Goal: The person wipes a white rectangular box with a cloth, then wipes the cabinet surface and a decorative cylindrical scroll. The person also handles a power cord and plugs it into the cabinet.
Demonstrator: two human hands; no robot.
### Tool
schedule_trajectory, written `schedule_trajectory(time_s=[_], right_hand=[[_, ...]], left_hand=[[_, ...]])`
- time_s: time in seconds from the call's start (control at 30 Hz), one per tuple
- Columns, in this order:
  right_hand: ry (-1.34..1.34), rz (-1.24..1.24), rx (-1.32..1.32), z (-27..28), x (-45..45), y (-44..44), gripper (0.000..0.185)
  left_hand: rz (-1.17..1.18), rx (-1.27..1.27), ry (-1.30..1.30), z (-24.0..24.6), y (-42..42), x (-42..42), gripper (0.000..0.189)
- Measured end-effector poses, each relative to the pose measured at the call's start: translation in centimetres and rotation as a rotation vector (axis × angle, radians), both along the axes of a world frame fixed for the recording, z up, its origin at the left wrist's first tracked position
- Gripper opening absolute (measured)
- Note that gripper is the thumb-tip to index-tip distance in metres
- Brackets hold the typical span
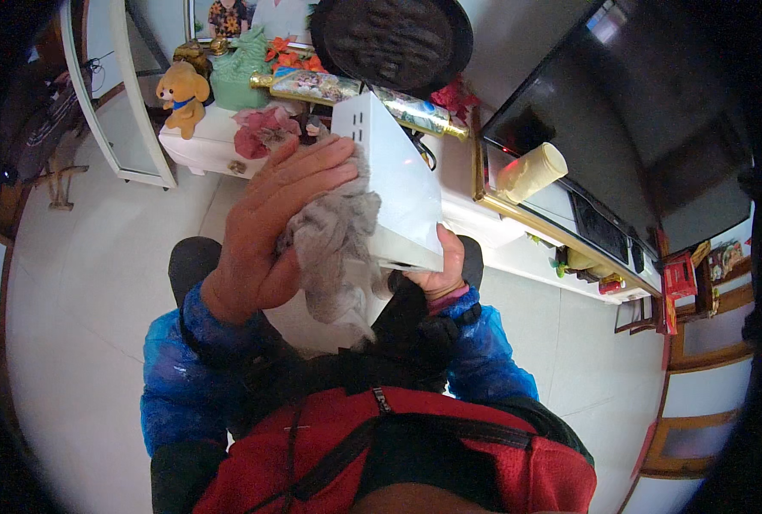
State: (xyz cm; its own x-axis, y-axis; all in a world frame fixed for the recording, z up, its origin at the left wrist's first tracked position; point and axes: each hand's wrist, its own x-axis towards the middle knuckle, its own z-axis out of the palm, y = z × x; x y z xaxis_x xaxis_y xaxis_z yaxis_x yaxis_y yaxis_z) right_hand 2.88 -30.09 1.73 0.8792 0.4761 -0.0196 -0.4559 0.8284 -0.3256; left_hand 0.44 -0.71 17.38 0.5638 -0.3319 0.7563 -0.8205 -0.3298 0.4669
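A white box-shaped housing [397, 183] with small slots in its narrow side is held up in front of me, tilted. My right hand [444, 260] grips its lower right corner, the thumb on the near face. Against the slotted side, my left hand [262, 225] presses a crumpled grey cloth [336, 238], whose loose end hangs down below the box. The palm and the fingers' undersides are hidden. Blue sleeve covers are on both my forearms.
Behind the box, a white cabinet [201, 151] carries a plush dog [182, 96], a green ornament [243, 70], artificial flowers [265, 132] and a dark round plaque [390, 42]. A yellowish cylinder [535, 172] stands before the television [612, 122] at right. A glazed door [121, 96] hangs open at left.
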Motion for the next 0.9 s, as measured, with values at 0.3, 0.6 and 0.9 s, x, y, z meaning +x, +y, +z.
schedule_trajectory(time_s=[0.3,0.6,0.9], right_hand=[[-0.084,0.019,0.014,-0.4,-0.1,-0.3,0.06],[-0.161,-0.245,-0.463,0.6,-0.8,-0.5,0.062],[-0.475,-0.26,-0.939,3.7,-1.8,1.4,0.057]], left_hand=[[-0.084,-0.194,0.247,1.8,-0.5,1.1,0.047],[0.006,-0.669,0.919,-1.4,0.6,0.5,0.051],[0.235,-0.483,0.628,-7.4,2.8,0.5,0.042]])
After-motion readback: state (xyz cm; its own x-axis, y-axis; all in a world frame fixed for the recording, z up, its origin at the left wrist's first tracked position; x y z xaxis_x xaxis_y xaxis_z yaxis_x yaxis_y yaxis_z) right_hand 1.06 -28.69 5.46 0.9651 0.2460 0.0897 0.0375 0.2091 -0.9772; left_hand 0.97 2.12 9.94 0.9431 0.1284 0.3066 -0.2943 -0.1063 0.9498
